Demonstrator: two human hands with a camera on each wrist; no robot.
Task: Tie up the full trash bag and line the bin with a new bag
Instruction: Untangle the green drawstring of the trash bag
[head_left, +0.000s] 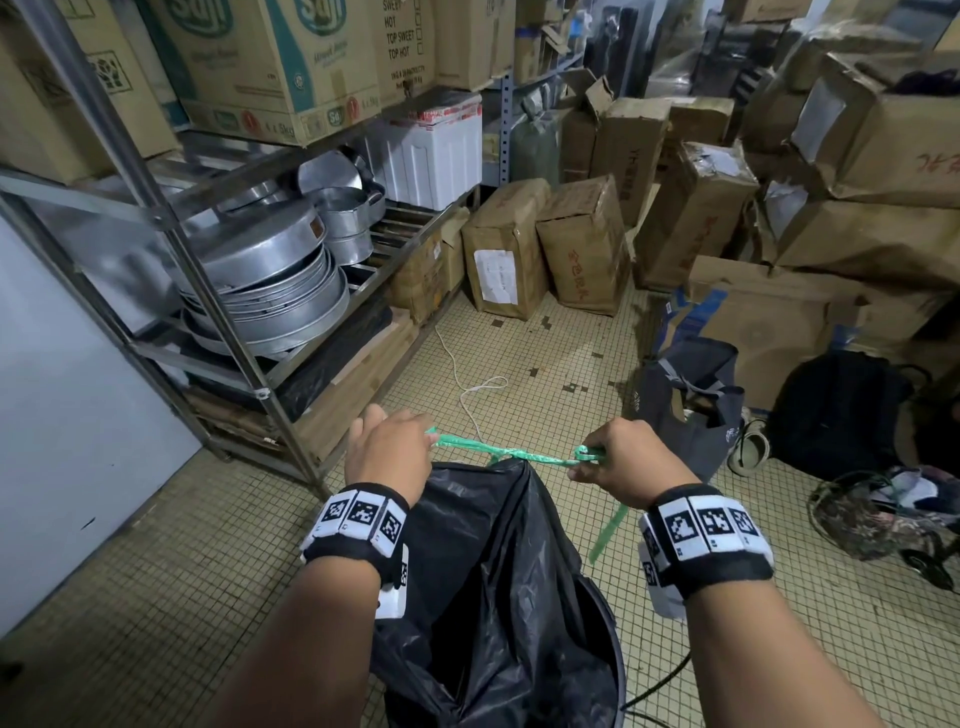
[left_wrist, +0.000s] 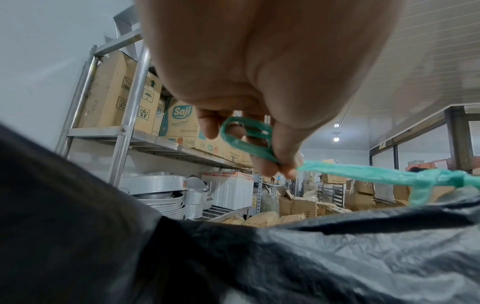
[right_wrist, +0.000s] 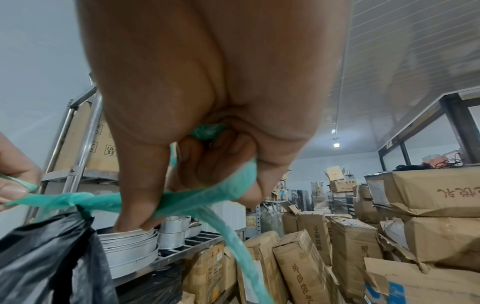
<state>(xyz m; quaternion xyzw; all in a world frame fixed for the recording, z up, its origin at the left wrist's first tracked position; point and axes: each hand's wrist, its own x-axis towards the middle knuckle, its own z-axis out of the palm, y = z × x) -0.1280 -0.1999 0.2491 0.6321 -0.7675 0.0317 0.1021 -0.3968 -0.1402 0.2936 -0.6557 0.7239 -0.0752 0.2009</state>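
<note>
A full black trash bag (head_left: 498, 561) stands in a dark round bin (head_left: 610, 639) right below me. Its gathered neck is bound by a green plastic tie (head_left: 511, 453) that runs taut between both hands, with a knot at the bag's top. My left hand (head_left: 387, 449) pinches the tie's left end (left_wrist: 249, 142), which loops round its fingers. My right hand (head_left: 618, 462) grips the right end (right_wrist: 197, 201), wrapped round its curled fingers; a loose green tail (head_left: 608, 530) hangs down from it. The black bag (left_wrist: 285, 257) fills the lower left wrist view.
A steel shelf rack (head_left: 218, 312) with stacked metal pans (head_left: 275, 280) and cardboard boxes stands at the left. More cardboard boxes (head_left: 582, 244) line the back and right. A dark tote bag (head_left: 691, 405), a black backpack (head_left: 841, 410) and a white cord (head_left: 467, 379) lie on the tiled floor.
</note>
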